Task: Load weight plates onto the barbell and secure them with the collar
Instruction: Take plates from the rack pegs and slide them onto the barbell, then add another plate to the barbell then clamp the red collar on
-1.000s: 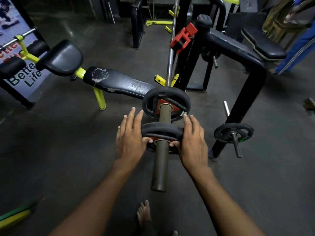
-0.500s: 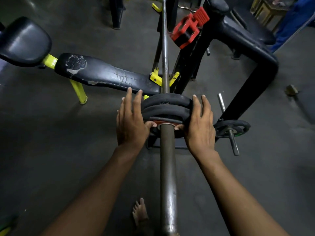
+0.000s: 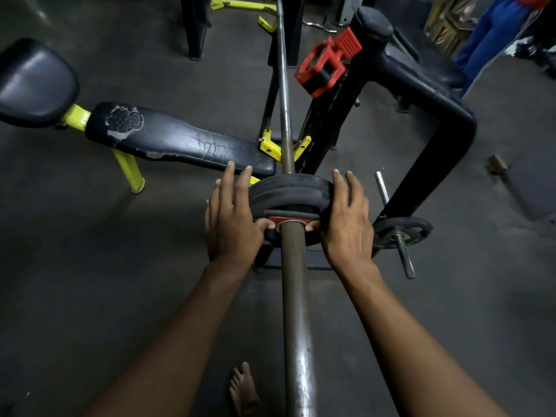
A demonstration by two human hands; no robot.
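- Weight plates (image 3: 290,188): two black plates, pressed together on the barbell sleeve (image 3: 296,311), centre of frame; loading appears done or nearly so.
- Left hand (image 3: 230,219), right hand (image 3: 346,219): apart, one flat against each side of the plates, thumbs on the near face by the red hub.
- Collar (image 3: 326,66): red clamp, upper centre-right, perched on the black rack (image 3: 433,82), well apart from the sleeve; securing remains.
- Spare plate (image 3: 401,231): on storage peg, right of centre.
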